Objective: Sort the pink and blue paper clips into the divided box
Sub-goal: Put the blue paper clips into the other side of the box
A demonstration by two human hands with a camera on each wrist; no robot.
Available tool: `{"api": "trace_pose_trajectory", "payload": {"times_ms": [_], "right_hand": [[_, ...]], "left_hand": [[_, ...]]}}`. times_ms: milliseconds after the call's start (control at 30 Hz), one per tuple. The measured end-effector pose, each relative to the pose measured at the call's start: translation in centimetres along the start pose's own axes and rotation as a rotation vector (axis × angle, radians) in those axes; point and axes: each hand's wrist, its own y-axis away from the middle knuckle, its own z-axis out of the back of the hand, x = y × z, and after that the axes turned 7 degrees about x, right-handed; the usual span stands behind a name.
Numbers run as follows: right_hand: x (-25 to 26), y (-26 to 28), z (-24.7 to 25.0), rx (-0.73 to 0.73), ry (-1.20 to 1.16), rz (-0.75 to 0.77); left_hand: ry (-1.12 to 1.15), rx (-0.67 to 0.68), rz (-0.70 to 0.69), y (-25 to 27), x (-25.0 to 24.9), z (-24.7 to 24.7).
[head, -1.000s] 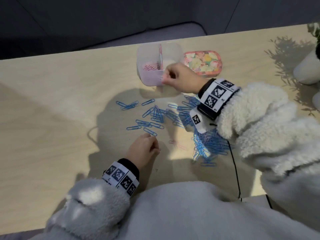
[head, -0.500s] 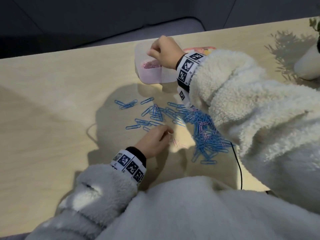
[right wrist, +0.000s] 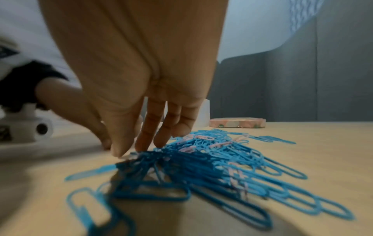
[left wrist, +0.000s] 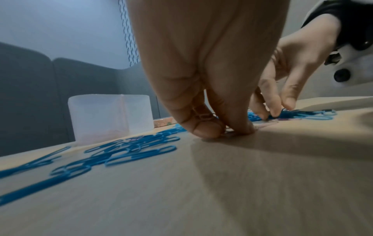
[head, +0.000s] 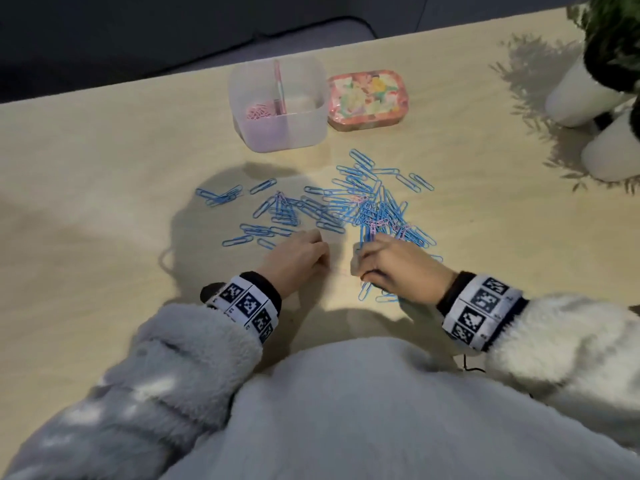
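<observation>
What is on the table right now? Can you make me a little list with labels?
box: clear divided box at the table's far side, pink clips in its left part, right part looks empty
tin: flowery tin right of the box
blue clips: big pile spread in the middle, a few pink ones mixed in
left hand: fingertips pinched together on the table; what they pinch is unclear
right hand: fingers reaching into the pile's near edge
</observation>
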Motion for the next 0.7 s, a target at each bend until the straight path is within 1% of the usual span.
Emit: {"api": "trace_pose_trajectory", "payload": {"times_ms": [100, 167, 233, 333, 433, 533, 600, 633, 700], "right_hand": [[-0.3, 0.4, -1.3, -0.076, 0.183, 0.054], [-0.3, 0.6, -1.5, -0.120, 0.233, 0.059], [-0.3, 0.9, -1.5, -0.124, 0.239, 0.042], [0.2, 1.2, -1.0, -0.079, 0.146, -0.020], [0.7, 1.0, -0.4, 0.068, 0.075, -0.108], [1.1, 0.8, -0.3, 0.162, 0.056, -0.163], [1.1, 0.9, -0.4, 0.159, 0.037, -0.158], [1.1, 1.0, -0.3, 0.123, -0.019, -0.160], [0.8, 1.4, 0.1, -0.011, -0.230, -0.181]], "left_hand": [[-0.049, 0.019, 0.047, 0.1, -0.5, -0.3], [-0.062, 0.022, 0.061, 0.1, -0.7, -0.5], [-0.060, 0.011, 0.072, 0.1, -0.7, -0.7], [-0.051, -0.002, 0.104, 0.1, -0.9, -0.8], [-0.031, 0.016, 0.160, 0.1, -1.0, -0.8], [-0.069, 0.032, 0.167, -0.1, -1.3, -0.8], [-0.113, 0.040, 0.156, 0.0, -1.5, -1.0], [-0.127, 0.035, 0.150, 0.1, -1.6, -1.1], [-0.081, 0.011, 0.151, 0.4, -1.5, -1.2]]}}
